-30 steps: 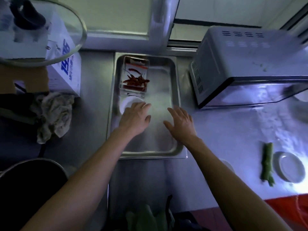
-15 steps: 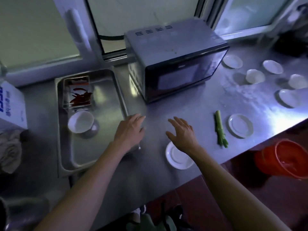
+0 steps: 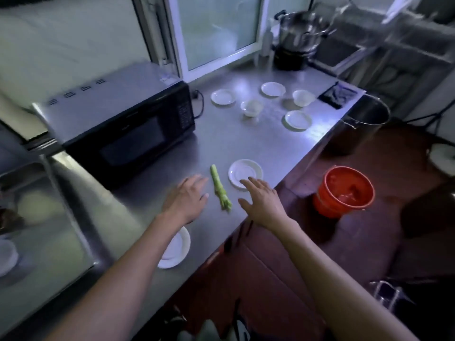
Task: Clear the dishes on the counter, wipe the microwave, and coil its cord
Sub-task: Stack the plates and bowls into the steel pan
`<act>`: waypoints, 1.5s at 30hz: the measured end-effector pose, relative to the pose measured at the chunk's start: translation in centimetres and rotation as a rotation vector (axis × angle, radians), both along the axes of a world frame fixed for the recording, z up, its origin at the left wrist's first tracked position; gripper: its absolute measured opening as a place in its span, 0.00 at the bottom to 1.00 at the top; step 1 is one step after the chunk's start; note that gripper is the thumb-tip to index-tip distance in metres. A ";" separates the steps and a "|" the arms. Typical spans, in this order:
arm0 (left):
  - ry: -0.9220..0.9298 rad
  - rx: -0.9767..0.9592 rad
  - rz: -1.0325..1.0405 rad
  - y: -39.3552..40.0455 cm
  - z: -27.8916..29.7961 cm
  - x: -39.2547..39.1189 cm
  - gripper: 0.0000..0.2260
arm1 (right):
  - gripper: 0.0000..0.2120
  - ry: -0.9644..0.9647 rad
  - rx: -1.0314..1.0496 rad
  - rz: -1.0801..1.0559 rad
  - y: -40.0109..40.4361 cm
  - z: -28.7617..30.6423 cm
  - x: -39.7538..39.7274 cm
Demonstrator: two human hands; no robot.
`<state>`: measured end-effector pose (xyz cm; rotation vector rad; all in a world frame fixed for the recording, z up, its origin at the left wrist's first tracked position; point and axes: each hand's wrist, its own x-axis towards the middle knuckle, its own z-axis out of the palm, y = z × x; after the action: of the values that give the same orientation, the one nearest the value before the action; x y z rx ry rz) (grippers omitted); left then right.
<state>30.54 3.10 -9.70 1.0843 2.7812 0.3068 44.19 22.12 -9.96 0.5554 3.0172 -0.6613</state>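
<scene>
Both hands spread flat, holding nothing, left hand (image 3: 186, 199) and right hand (image 3: 262, 201) flanking green stalk (image 3: 219, 188), saucer (image 3: 245, 174) beyond

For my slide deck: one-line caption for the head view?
Open hands, left and right, flank a green stalk on the steel counter beside the microwave.

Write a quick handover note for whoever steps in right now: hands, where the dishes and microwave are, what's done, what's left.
Left hand open, empty, beside the green stalk. Right hand open, fingertips at the near saucer. Another saucer lies under the left forearm.
Five more dishes on the far counter: three saucers, two bowls.
Microwave unwiped as far as shown; its cord uncoiled.
Left: clear all seven dishes, wipe, coil.
</scene>
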 end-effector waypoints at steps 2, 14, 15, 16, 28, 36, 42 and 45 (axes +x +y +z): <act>-0.020 0.012 -0.052 3.7 0.0 0.9 0.23 | 0.28 -0.006 -0.009 -0.067 2.6 -0.1 1.8; -0.110 0.000 -0.298 20.6 -2.5 1.5 0.23 | 0.29 -0.087 -0.002 -0.316 14.8 -1.4 6.2; -0.121 -0.003 -0.305 21.8 -2.9 0.9 0.24 | 0.29 -0.091 0.006 -0.316 15.8 -1.5 5.4; -0.125 -0.007 -0.309 22.9 -3.3 0.0 0.24 | 0.28 -0.096 0.013 -0.316 16.9 -1.5 4.4; -0.171 -0.004 -0.234 32.7 -5.4 -12.6 0.24 | 0.28 -0.201 -0.001 -0.213 27.4 -2.3 -8.9; -0.176 0.039 -0.128 37.0 -5.4 -18.3 0.24 | 0.27 -0.206 -0.007 -0.104 32.7 -2.8 -16.1; -0.153 0.031 0.007 40.8 -7.1 -22.3 0.25 | 0.27 -0.206 -0.028 0.031 38.0 -4.9 -22.4; -0.131 -0.039 0.097 42.7 -7.7 -24.2 0.27 | 0.27 -0.222 -0.066 0.092 41.6 -6.2 -25.4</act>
<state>6.29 45.80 -17.40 0.8891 2.7160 0.3215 18.76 63.68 -16.20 0.4517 2.7849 -0.6449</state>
